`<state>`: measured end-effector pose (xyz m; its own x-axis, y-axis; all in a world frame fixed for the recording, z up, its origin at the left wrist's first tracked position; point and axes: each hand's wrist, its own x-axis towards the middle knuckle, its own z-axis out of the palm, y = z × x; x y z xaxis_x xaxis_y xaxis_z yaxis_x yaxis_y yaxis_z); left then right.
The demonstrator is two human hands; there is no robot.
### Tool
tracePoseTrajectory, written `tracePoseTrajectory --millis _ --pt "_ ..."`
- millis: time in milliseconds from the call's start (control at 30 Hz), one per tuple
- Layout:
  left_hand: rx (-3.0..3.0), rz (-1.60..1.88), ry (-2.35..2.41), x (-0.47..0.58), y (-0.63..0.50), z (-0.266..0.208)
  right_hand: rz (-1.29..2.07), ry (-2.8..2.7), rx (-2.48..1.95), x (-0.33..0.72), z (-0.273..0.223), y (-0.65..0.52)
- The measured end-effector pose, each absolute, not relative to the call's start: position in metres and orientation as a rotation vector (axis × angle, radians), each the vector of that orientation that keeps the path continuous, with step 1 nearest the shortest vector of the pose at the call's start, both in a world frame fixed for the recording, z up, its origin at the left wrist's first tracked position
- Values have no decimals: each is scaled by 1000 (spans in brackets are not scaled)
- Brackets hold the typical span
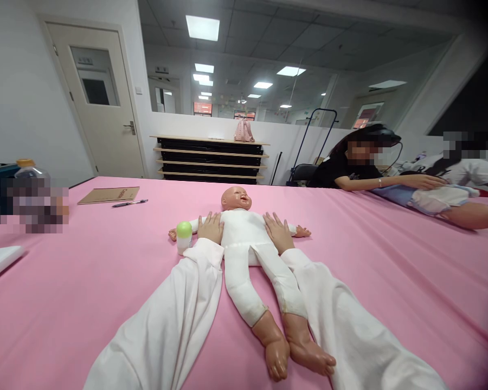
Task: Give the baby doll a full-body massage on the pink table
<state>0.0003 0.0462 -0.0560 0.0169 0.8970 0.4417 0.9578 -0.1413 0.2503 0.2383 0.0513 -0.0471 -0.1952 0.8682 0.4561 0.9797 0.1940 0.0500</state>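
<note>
Evenly, two hands [210, 227] [278, 232] flank one doll [244, 228]

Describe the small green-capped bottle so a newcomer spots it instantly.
On the pink-covered table lies a doll in white. Beside its outstretched arm, next to the left hand, stands a small white bottle. Its bright green cap sets it apart from the white doll and left sleeve.

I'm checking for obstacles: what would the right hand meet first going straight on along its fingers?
The right hand points past the doll's head; the way looks free over the cloth to its far edge, though the head's clearance is hard to judge.
</note>
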Motion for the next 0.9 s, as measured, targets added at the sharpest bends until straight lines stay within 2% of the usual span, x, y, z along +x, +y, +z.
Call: tracePoseTrajectory --millis 167,500,633,767,900 --pt "-2145 -763 -2015 -2 48 -58 -367 -2181 -1831 239 -48 51" --pt "-1824 -688 -2207 -8 43 -52 -576 -1686 -2021 242 -55 51" --pt "-1632 -744 -2260 -5 42 -50 -668 -1473 -1972 244 -55 51" --pt "-1844 -813 -2098 -1 43 -46 -622 -1740 -1781 241 -48 49" --pt "-2162 -716 -2029 0 46 -45 -417 -2092 -1697 240 -47 50"
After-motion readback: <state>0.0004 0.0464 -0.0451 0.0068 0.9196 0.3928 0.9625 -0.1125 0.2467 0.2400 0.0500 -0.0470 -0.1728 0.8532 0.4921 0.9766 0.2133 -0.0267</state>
